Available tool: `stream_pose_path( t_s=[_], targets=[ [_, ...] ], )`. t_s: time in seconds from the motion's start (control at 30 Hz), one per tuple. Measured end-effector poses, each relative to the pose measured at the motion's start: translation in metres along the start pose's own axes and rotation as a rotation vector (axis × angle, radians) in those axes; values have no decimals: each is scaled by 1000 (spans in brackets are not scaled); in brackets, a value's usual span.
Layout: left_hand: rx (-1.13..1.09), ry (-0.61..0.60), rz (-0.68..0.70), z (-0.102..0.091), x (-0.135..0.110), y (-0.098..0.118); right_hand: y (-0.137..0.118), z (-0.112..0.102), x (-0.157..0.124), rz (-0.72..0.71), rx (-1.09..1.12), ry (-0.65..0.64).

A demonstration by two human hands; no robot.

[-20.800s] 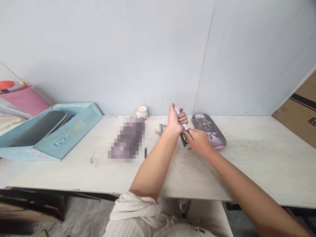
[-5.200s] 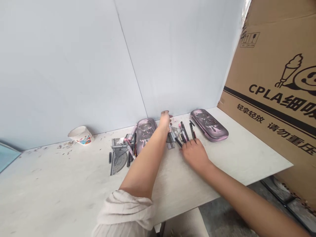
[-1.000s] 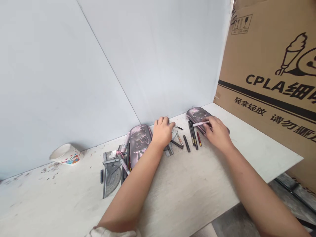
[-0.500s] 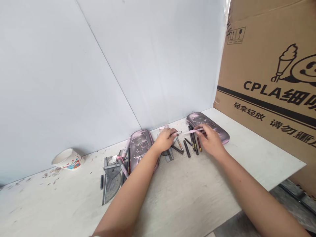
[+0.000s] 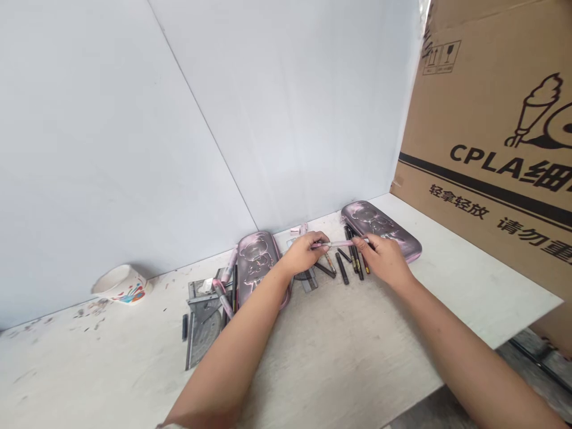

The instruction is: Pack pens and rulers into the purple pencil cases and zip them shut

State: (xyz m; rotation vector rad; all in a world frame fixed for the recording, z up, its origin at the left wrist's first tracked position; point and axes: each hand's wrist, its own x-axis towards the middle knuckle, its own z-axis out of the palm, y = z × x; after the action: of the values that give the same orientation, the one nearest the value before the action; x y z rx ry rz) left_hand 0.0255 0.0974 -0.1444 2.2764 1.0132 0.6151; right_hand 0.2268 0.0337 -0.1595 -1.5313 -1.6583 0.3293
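A slim pink pen [image 5: 342, 243] spans the gap between my two hands, held level above the table. My left hand [image 5: 301, 256] pinches its left end, and my right hand [image 5: 379, 255] grips the other end; the fingers hide both ends. Below and between the hands lie several black pens [image 5: 342, 268], and a patterned pencil [image 5: 330, 262] rests by my left fingers. Behind my right hand is a dark pink-grey pencil case [image 5: 379, 225] with an embossed figure. A matching pencil case [image 5: 254, 262] sits beside my left forearm, which covers part of it.
Left of the near case are a clear protractor [image 5: 205, 336], pink-grey markers [image 5: 223, 298] and a short black cap [image 5: 185, 328]. A paper cup [image 5: 120, 286] stands farther left, by the wall [image 5: 111, 149]. On the right rises a large cardboard box [image 5: 482, 119].
The two pieces held apart, one per hand, have come together end to end into one line. My right hand has moved closer to the left piece. The view has shifted slightly.
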Motion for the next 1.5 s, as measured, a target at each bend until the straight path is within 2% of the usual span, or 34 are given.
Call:
stream_pose_path(
  t_s=[0.17,0.33,0.5,0.63,0.77,0.93,1.07,1.17,1.37,1.5],
  targets=[
    [9,64,-20,1,1,-3,0,-3,1,-71,166,-74],
    [44,92,9,1,1,-3,-3,-5,-1,5,9,-45],
    [62,96,9,1,1,-4,-2,-5,-1,-67,68,-100],
    [70,91,21,1,1,-5,-2,-5,-1,-3,-39,-100],
    [68,97,-18,1,1,-5,-2,-5,-1,-42,54,-131],
    [69,103,-25,1,0,-5,-1,-4,-1,-7,-42,-82],
    [104,98,-30,1,0,-5,1,-4,-1,-52,-13,-66],
    [187,65,-2,3,-1,-3,1,-2,-1,-51,-122,-69],
    [445,-55,80,10,-3,-1,-11,8,-6,-89,-581,-125],
    [589,-113,56,12,6,-4,-21,18,-13,-115,-665,-184]
  ],
)
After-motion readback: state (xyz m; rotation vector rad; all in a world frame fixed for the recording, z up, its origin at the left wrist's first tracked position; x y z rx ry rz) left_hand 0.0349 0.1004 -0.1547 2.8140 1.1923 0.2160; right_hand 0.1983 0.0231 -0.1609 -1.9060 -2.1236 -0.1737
